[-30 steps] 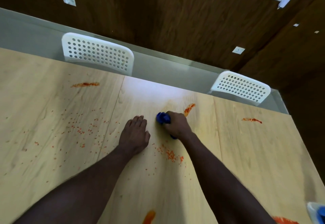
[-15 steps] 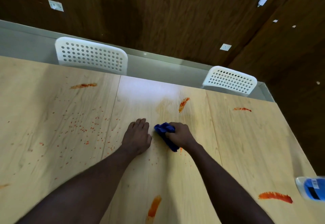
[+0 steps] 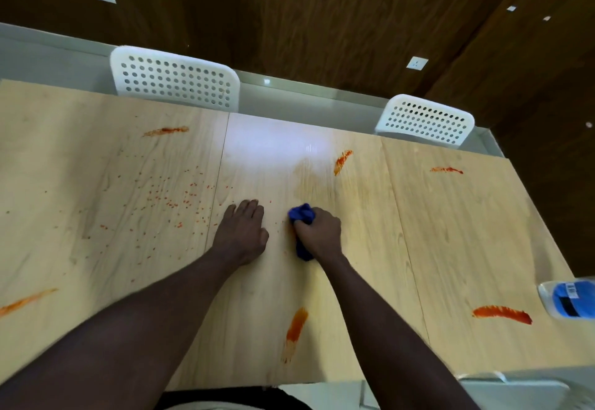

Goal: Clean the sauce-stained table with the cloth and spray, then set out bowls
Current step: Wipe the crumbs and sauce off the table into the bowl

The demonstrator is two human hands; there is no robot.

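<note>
Pale wood-grain table (image 3: 450, 232): the right hand (image 3: 318, 232) curls fingers round a crumpled blue cloth (image 3: 301, 213), left hand (image 3: 241, 232) pressed flat.

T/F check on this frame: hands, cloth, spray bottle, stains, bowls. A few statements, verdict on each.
1. The right hand grips the blue cloth against the table. True.
2. The left hand holds the spray bottle. False: it rests on the table holding nothing. The bottle sits at the right edge of view, apart from both hands.
3. Bowls are set out on the table. False: none in view.
4. Several sauce streaks mark the table. True.
5. Two white chairs stand at the table's far side. True.
</note>
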